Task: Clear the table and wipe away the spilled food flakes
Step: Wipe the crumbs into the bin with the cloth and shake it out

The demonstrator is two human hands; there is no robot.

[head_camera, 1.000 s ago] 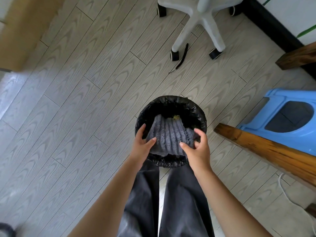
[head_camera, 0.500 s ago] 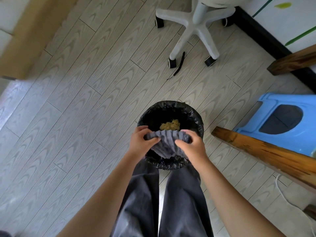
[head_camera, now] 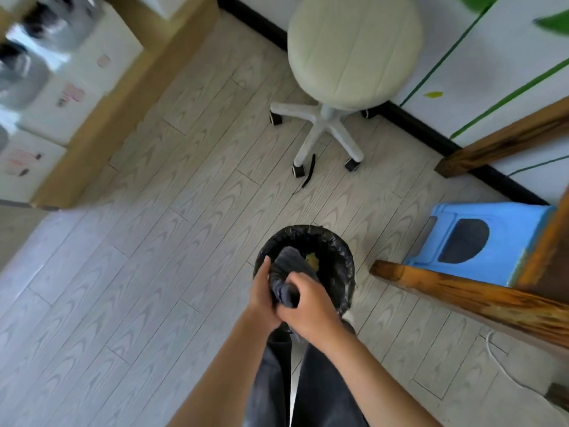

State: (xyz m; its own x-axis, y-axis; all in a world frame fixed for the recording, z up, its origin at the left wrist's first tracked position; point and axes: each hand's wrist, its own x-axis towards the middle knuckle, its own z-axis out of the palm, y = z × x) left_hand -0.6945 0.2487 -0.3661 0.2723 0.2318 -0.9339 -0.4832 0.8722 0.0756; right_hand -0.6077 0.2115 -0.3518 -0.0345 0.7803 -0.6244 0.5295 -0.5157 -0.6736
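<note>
A round bin lined with a black bag (head_camera: 345, 263) stands on the floor in front of my legs. Yellow food flakes (head_camera: 311, 259) lie inside it. I hold a grey ribbed cloth (head_camera: 288, 272) bunched up over the bin's near rim. My left hand (head_camera: 261, 295) grips the cloth's left side. My right hand (head_camera: 309, 306) is closed around its lower end, touching the left hand. The upper end of the cloth hangs over the bin's opening.
A cream swivel stool (head_camera: 348, 57) on white wheeled legs stands beyond the bin. A blue plastic stool (head_camera: 492, 241) sits at the right under a wooden table frame (head_camera: 462, 294). A black strap (head_camera: 309, 169) lies on the floor. White boxes (head_camera: 61, 97) are far left.
The cloth, spread open over the bin a second ago, is now gathered into a bunch between both hands. My hands came together. The view tilted up, showing the stool seat.
</note>
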